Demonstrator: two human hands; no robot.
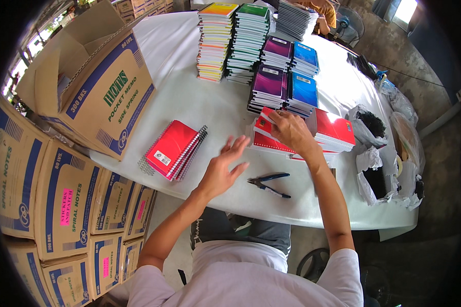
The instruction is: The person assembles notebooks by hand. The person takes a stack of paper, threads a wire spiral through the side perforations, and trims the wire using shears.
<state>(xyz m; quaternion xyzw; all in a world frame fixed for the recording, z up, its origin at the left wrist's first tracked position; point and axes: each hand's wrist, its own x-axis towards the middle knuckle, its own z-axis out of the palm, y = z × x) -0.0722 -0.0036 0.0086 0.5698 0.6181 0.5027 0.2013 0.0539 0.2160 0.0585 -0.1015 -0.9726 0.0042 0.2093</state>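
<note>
Head view: seeing left grip (225,166) apart, empty; right grip (290,131) bent onto red books (263,126) just before blue books (303,89), can't tell if clamped; could topple the stack by tugging sideways.

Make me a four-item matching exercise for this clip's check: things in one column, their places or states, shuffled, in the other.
Column one
1. Right hand
2. Left hand
3. Pliers
4. Large cardboard box

Column two
A. Blue-handled, lying on the white-covered table
B. Top open, flaps raised
C. Touching a red notebook
D. Fingers spread, holding nothing

Pairs: 1-C, 2-D, 3-A, 4-B
</note>
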